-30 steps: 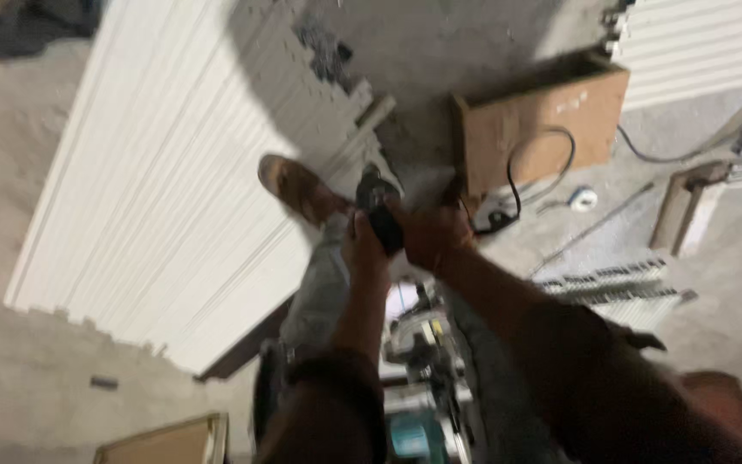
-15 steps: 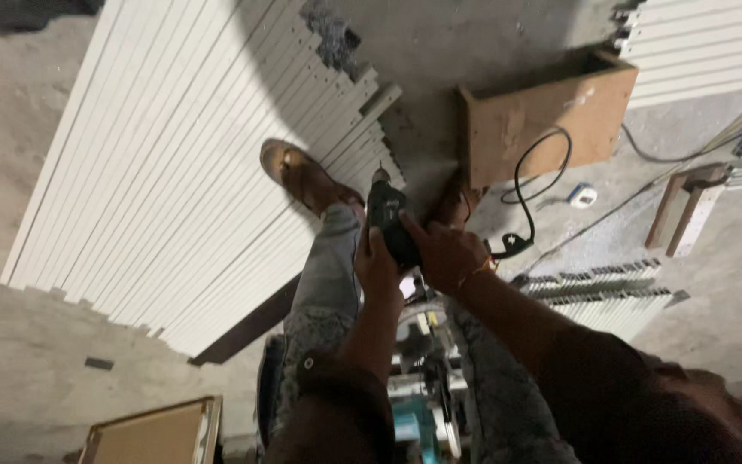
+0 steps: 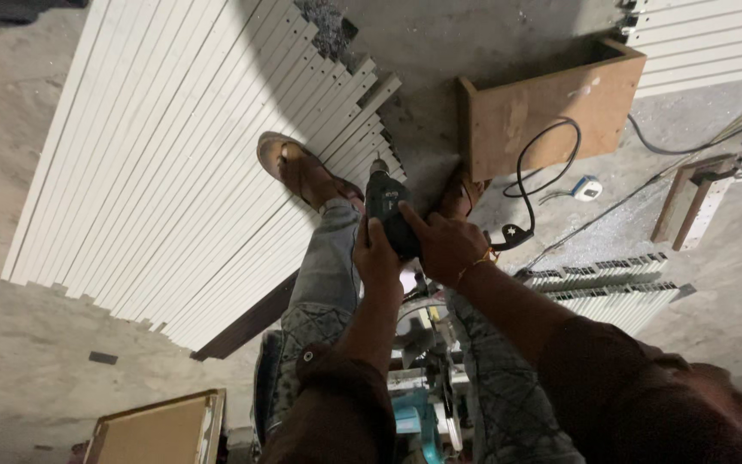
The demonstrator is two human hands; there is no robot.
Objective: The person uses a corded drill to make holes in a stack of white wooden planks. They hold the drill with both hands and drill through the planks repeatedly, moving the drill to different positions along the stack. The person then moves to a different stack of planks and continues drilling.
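A dark power drill (image 3: 386,206) is held in front of me with its chuck pointing away, over my knees. My left hand (image 3: 376,255) grips its left side. My right hand (image 3: 441,243) wraps the right side, a thin orange band on the wrist. Below my hands are my patterned trousers and my sandalled left foot (image 3: 295,170), which rests on the edge of a stack of white slats (image 3: 173,155). The drill's tip is hidden against the floor background.
A teal and grey mitre saw (image 3: 418,378) sits between my legs. An open wooden box (image 3: 551,107) lies on the concrete floor ahead, a black cable (image 3: 538,172) looping over it. More white slats (image 3: 611,288) lie at right, a wooden frame (image 3: 161,430) at lower left.
The drill and both hands have shifted slightly and the view has steadied and moved; my grip on the drill stays the same.
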